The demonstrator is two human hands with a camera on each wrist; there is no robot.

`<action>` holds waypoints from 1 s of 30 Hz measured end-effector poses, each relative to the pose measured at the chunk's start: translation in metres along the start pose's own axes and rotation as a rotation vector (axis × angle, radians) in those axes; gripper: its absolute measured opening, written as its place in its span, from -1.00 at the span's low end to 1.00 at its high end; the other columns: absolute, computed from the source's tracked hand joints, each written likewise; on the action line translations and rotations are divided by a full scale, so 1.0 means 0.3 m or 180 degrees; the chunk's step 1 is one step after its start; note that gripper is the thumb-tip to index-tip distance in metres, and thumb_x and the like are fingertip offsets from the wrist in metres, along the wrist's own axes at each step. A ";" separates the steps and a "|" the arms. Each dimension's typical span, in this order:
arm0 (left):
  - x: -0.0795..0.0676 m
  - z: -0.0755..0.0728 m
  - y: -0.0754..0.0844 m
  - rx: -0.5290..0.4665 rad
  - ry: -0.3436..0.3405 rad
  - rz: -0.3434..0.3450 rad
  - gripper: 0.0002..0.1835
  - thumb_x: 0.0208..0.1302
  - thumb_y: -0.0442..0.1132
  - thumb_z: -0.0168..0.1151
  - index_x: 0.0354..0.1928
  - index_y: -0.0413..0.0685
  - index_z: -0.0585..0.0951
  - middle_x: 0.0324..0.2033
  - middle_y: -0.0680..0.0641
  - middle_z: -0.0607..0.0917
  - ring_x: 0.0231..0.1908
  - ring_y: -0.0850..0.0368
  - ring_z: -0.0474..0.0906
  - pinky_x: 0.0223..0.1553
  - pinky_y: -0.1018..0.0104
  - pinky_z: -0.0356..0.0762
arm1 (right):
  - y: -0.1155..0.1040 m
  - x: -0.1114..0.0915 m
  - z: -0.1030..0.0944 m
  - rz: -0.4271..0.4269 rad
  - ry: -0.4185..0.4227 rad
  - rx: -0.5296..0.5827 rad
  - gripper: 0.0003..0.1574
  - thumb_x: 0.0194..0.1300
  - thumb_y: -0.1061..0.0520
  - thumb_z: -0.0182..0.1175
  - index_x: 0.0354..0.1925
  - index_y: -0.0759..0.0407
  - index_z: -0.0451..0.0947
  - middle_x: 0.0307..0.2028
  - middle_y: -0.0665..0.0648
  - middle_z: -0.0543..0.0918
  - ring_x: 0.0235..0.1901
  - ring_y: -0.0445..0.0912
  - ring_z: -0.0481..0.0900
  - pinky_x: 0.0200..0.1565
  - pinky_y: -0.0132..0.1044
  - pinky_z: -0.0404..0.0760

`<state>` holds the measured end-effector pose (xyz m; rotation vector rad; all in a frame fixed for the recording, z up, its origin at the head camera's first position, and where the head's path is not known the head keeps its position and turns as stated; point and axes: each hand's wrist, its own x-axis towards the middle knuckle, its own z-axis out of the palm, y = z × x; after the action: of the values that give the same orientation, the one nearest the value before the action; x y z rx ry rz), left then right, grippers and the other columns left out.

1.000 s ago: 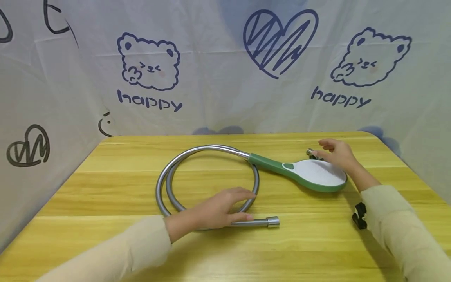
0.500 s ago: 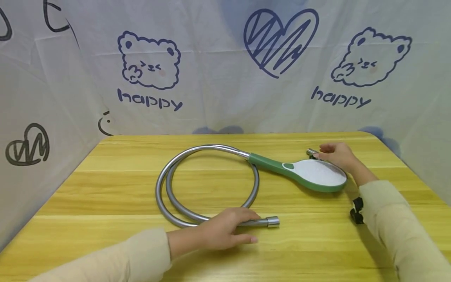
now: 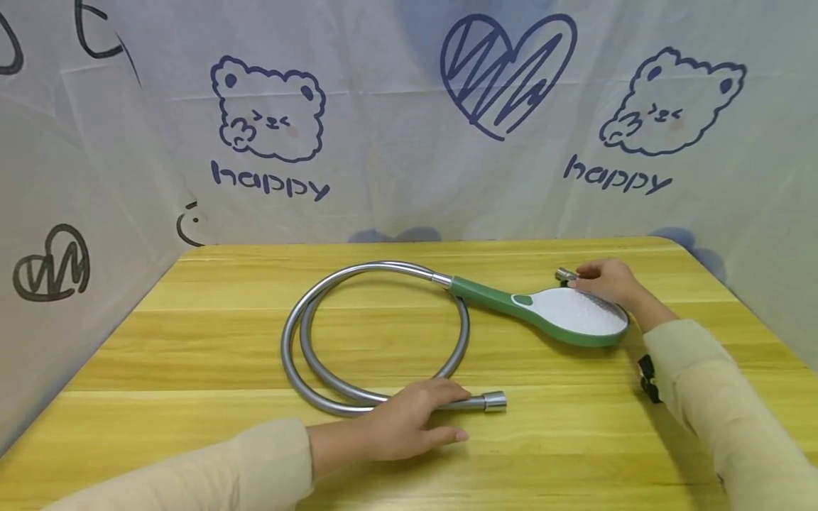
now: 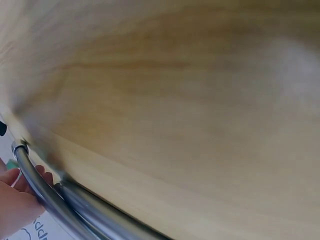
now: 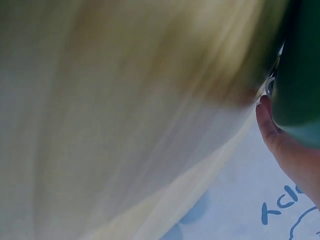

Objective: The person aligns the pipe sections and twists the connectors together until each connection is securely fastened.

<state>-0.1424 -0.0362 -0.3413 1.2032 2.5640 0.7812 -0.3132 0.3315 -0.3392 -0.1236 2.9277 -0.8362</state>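
A green-and-white shower head [image 3: 578,312] lies face up on the table, joined to a coiled grey metal hose [image 3: 289,355]. My left hand [image 3: 405,422] lies over the free end of the hose, short of its chrome nut [image 3: 495,402]. Its thumb is spread towards the near side, apart from the hose, which runs between thumb and fingers in the left wrist view. Behind the shower head, my right hand [image 3: 613,284] holds a small chrome fitting [image 3: 565,275] with its fingertips; the hand hides most of it. The shower head covers part of that hand in the right wrist view.
The wooden table [image 3: 192,319] has a back edge close to a white cloth backdrop [image 3: 396,142] with drawn bears and hearts. A black wrist-worn device [image 3: 648,380] hangs below the right sleeve, just above the tabletop.
My left hand has come down and nearer me onto the hose end. The right hand's fingers have drawn in around the small fitting. Shower head and hose have stayed put.
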 end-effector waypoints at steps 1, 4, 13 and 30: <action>-0.001 -0.001 0.001 0.0000 0.0002 -0.0001 -0.49 0.28 -0.04 0.15 0.17 -0.19 0.45 0.16 -0.10 0.51 0.19 0.08 0.41 0.21 0.29 0.36 | -0.003 0.001 0.000 -0.0004 0.0012 -0.0010 -0.30 0.29 0.00 0.13 0.14 0.56 0.32 0.07 0.54 0.44 0.06 0.32 0.41 0.11 0.10 0.38; -0.002 -0.003 0.005 -0.0004 -0.0004 -0.0013 -0.48 0.28 -0.03 0.14 0.18 -0.20 0.45 0.16 -0.10 0.51 0.19 0.08 0.42 0.20 0.28 0.36 | -0.009 0.005 0.000 -0.0032 0.0054 -0.0055 -0.35 0.29 0.03 0.13 0.10 0.56 0.36 0.03 0.54 0.47 0.02 0.31 0.44 0.08 0.09 0.40; 0.004 -0.002 0.012 0.0012 -0.0024 -0.0070 -0.48 0.30 -0.02 0.12 0.20 -0.18 0.43 0.17 -0.10 0.49 0.20 0.08 0.40 0.21 0.27 0.36 | 0.003 0.009 -0.009 -0.0028 0.0110 -0.0134 -0.38 0.30 0.07 0.10 0.09 0.59 0.36 0.01 0.55 0.47 0.01 0.33 0.43 0.04 0.11 0.42; 0.036 0.003 0.027 0.0184 -0.0004 -0.0114 -0.51 0.30 -0.04 0.13 0.15 -0.21 0.46 0.09 -0.09 0.56 0.13 0.12 0.46 0.15 0.36 0.40 | -0.016 -0.015 -0.007 -0.0104 0.0281 -0.0189 -0.44 0.25 0.12 0.15 0.00 0.62 0.43 -0.08 0.54 0.54 -0.10 0.32 0.50 -0.08 0.08 0.48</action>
<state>-0.1437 -0.0233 -0.3373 1.1703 2.6166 0.7032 -0.3089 0.3289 -0.3344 -0.1427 3.0420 -0.7786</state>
